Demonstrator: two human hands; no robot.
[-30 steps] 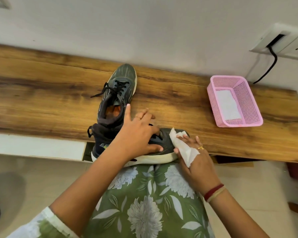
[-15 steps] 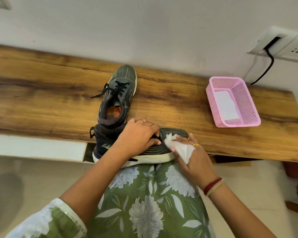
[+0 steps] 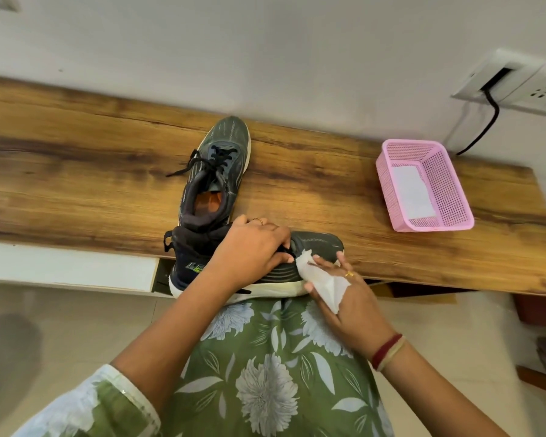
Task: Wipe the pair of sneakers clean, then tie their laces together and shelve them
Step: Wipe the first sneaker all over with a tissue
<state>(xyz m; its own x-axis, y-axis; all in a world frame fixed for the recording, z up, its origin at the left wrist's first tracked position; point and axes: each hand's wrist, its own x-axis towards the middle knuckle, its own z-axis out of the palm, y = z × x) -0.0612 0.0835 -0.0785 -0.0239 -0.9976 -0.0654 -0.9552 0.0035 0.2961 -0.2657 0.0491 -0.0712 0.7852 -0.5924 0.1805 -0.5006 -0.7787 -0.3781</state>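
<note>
- 2 dark sneakers sit on a wooden surface [image 3: 76,171] by a white wall. The near sneaker [image 3: 317,246] lies across the front edge, toe to the right. The far sneaker [image 3: 221,171] stands just behind it, toe towards the wall.
- The left hand [image 3: 252,250] grips the near sneaker over its upper, fingers curled, steadying it.
- The right hand [image 3: 350,298] holds a white wipe [image 3: 322,279] against that sneaker's toe side.
- Progress, as a judgement: wiping is under way on sneaker 1 of 2. Whether the far sneaker is clean cannot be told.
- The black laces [image 3: 215,159] on the far sneaker lie loose, so tying and shelving remain.
- A pink basket [image 3: 388,184], well apart to the right, holds a folded white sheet [image 3: 412,192].
</note>
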